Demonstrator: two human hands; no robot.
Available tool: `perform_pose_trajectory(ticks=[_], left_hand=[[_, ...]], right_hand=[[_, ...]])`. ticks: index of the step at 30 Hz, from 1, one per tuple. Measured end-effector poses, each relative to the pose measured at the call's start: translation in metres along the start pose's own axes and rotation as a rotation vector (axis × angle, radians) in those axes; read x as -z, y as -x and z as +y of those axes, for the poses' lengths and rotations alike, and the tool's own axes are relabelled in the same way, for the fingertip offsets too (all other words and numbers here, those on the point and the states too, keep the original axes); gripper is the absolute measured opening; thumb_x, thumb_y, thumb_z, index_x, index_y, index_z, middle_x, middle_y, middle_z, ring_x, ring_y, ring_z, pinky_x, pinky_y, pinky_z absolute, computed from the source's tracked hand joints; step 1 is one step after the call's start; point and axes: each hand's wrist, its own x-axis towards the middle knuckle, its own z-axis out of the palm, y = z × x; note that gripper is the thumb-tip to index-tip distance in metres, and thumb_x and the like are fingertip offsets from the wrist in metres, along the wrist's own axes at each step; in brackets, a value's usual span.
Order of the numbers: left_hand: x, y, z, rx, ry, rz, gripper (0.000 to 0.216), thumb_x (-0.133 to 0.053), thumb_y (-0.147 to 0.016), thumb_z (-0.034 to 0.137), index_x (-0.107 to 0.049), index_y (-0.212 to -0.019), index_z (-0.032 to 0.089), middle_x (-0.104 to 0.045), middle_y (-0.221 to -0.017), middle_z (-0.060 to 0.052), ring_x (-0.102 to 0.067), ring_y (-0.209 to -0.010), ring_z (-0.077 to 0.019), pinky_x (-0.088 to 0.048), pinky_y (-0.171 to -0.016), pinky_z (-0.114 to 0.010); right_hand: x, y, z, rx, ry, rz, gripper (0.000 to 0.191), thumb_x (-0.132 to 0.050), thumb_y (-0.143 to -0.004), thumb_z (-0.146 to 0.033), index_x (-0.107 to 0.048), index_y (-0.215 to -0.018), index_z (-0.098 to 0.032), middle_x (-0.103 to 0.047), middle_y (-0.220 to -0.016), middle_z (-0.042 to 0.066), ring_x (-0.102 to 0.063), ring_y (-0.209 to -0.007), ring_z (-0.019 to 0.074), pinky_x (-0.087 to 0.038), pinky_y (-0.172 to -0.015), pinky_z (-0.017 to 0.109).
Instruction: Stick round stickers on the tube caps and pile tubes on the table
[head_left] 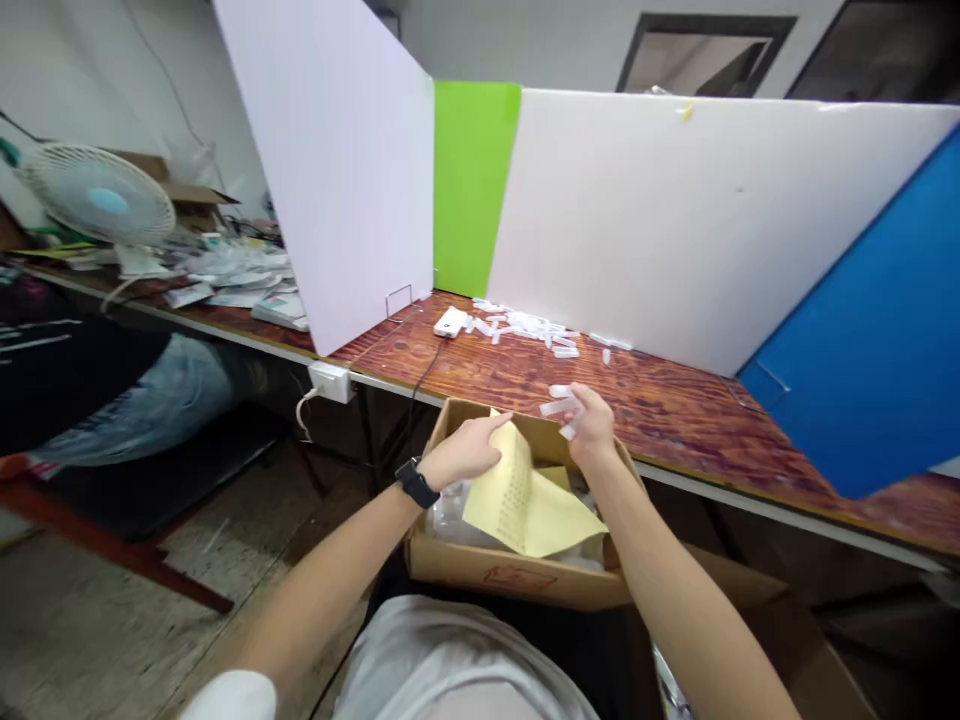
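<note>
Fingers of the right hand [592, 425] gripped fanned strips [564, 407] near the box [450, 562], a firm pinch seeming advisable; whether the left hand [466, 450] gripped the paper [551, 515] inside could not be told.

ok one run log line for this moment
left hand: at yellow sheet | right hand: holding white strips | carton: open, sheet over it | table: more strips

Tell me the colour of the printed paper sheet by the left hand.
The printed paper sheet is pale yellow, best seen in the head view.
</note>
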Motion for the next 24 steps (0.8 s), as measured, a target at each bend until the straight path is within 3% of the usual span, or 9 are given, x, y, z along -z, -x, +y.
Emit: perform_pose_trajectory(ticks=[3, 5, 7, 10, 12, 17, 21, 24], left_hand=[[-0.020, -0.001, 0.007, -0.114, -0.302, 0.141, 0.065, -0.059, -0.057, 0.011, -0.049, -0.121, 0.016, -0.058, -0.107, -0.017, -0.056, -0.093, -0.0306, -0.042, -0.079, -0.037], [-0.027, -0.001, 0.016, -0.166, -0.323, 0.259, 0.057, -0.058, -0.064, 0.019, -0.048, -0.119, 0.013, -0.055, -0.112, -0.018, -0.050, -0.104, -0.0317, -0.037, -0.086, -0.039], [-0.031, -0.004, 0.025, -0.117, -0.192, 0.176, 0.039, -0.056, -0.070, 0.031, -0.058, -0.105, 0.012, -0.061, -0.098, -0.017, -0.054, -0.097, -0.0297, -0.039, -0.083, -0.038], [-0.039, -0.016, 0.032, -0.008, 0.194, -0.119, 0.029, -0.056, -0.071, 0.042, -0.065, -0.081, 0.016, -0.065, -0.071, -0.009, -0.060, -0.074, -0.0230, -0.045, -0.069, -0.032], [-0.045, -0.029, 0.032, -0.012, 0.446, -0.136, 0.026, -0.058, -0.071, 0.041, -0.065, -0.080, 0.017, -0.065, -0.072, -0.007, -0.060, -0.073, -0.0185, -0.045, -0.067, -0.027], [-0.058, -0.059, 0.028, 0.069, 0.708, 0.021, 0.032, -0.066, -0.065, 0.035, -0.062, -0.089, 0.015, -0.062, -0.073, -0.003, -0.055, -0.060, -0.0093, -0.043, -0.058, -0.020], [-0.068, -0.070, 0.033, 0.105, 0.791, 0.280, 0.036, -0.064, -0.066, 0.030, -0.059, -0.099, 0.018, -0.062, -0.075, 0.000, -0.040, -0.040, -0.0010, -0.034, -0.040, -0.015], [-0.070, -0.074, 0.034, 0.101, 0.848, 0.419, 0.023, -0.057, -0.069, 0.026, -0.060, -0.089, 0.015, -0.064, -0.084, -0.005, -0.052, -0.049, -0.0052, -0.035, -0.039, -0.014]], right_hand=[[0.001, 0.002, 0.003, -0.003, 0.024, -0.047, 0.027, -0.069, -0.057, -0.028, -0.047, -0.069, -0.018, -0.055, -0.049, -0.006, -0.039, -0.031, 0.0035, -0.030, -0.029, 0.014], [-0.001, 0.008, 0.004, -0.001, -0.019, -0.112, 0.027, -0.069, -0.058, -0.028, -0.046, -0.069, -0.018, -0.055, -0.050, -0.006, -0.040, -0.031, 0.0038, -0.031, -0.030, 0.015], [-0.006, 0.014, 0.003, -0.024, -0.105, -0.161, 0.026, -0.068, -0.059, -0.028, -0.046, -0.069, -0.018, -0.056, -0.053, -0.006, -0.040, -0.032, 0.0039, -0.033, -0.032, 0.017], [-0.012, 0.021, 0.001, -0.114, -0.206, -0.189, 0.024, -0.065, -0.062, -0.030, -0.047, -0.072, -0.018, -0.056, -0.054, -0.005, -0.040, -0.034, 0.0050, -0.033, -0.033, 0.018], [-0.015, 0.023, 0.000, -0.170, -0.236, -0.203, 0.022, -0.064, -0.063, -0.029, -0.047, -0.072, -0.019, -0.054, -0.053, -0.005, -0.042, -0.036, 0.0066, -0.034, -0.034, 0.019], [-0.020, 0.021, 0.005, -0.219, -0.244, -0.266, 0.020, -0.062, -0.064, -0.029, -0.045, -0.064, -0.019, -0.044, -0.044, -0.008, -0.036, -0.033, 0.0059, -0.030, -0.033, 0.018], [-0.020, 0.024, 0.009, -0.336, -0.175, -0.372, 0.020, -0.061, -0.066, -0.032, -0.047, -0.064, -0.018, -0.037, -0.039, -0.009, -0.030, -0.031, 0.0049, -0.025, -0.031, 0.017], [-0.018, 0.027, 0.008, -0.354, -0.114, -0.457, 0.020, -0.064, -0.063, -0.031, -0.049, -0.065, -0.017, -0.040, -0.042, -0.008, -0.032, -0.033, 0.0043, -0.026, -0.033, 0.016]])
